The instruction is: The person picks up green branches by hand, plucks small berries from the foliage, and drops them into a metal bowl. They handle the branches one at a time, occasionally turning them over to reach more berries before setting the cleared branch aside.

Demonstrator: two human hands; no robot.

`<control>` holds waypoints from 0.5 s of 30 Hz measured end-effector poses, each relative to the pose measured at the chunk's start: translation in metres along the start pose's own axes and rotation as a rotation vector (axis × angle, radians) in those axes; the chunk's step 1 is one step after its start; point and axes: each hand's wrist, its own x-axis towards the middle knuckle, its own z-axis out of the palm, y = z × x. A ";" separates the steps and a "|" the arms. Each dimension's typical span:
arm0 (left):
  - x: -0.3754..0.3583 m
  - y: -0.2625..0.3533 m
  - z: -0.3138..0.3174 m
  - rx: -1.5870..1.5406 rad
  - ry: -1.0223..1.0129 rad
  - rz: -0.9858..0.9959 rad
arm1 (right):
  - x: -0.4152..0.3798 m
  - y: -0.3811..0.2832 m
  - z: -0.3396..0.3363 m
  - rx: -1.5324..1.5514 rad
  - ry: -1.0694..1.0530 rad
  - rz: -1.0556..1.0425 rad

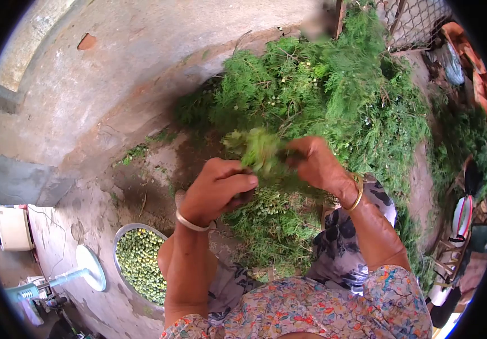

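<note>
Head camera view, looking down: from my distant seat I see a person's two bare hands meeting over an earthy floor, with a blurred leafy green sprig [259,148] raised between them. On the left hand [221,189], the grip is closed, thumb and fingers pinching the sprig's lower edge. The right hand [318,165] has curled fingers at the sprig's other side; blur hides whether they clamp it, so I cannot tell. Beyond spreads a large heap of feathery green branches [305,85], dotted with small round pale fruits; more cut greenery [272,226] lies beneath the hands, between the knees. Left of the person, a metal basin [128,291] holds many small greenish-yellow fruits [142,263]. I judge the sprig very light, soft and springy in its foliage, stiffer along any stem, and unlikely to slip. Leaf tips would probably tear or crumple under a hard squeeze, so I would hold it by the gathered stems with one hand, leaving the fingertips of the other for light work.
</note>
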 end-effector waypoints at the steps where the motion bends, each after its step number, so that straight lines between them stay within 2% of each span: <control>1: -0.005 0.001 -0.006 0.002 -0.005 0.000 | 0.000 0.001 -0.006 0.000 0.005 0.003; 3: -0.012 0.003 -0.019 -0.425 0.078 -0.063 | 0.002 0.004 -0.021 -0.275 0.176 0.175; 4: -0.009 -0.002 -0.020 -0.428 0.077 -0.060 | 0.002 0.006 -0.024 -0.280 0.175 0.174; 6: 0.001 -0.015 -0.021 -0.717 0.213 -0.066 | 0.003 0.009 -0.028 -0.101 0.226 0.204; 8: 0.004 -0.016 -0.010 -0.759 0.232 -0.028 | 0.003 -0.003 -0.030 -0.058 0.193 0.202; 10: 0.007 -0.014 -0.003 -0.795 0.246 0.005 | 0.003 -0.004 -0.030 0.057 0.066 0.169; 13: 0.011 -0.013 0.005 -0.907 0.303 0.023 | 0.003 -0.007 -0.025 0.089 0.034 0.147; 15: 0.015 -0.015 0.010 -0.555 0.476 0.076 | 0.003 -0.010 -0.023 0.097 -0.005 0.144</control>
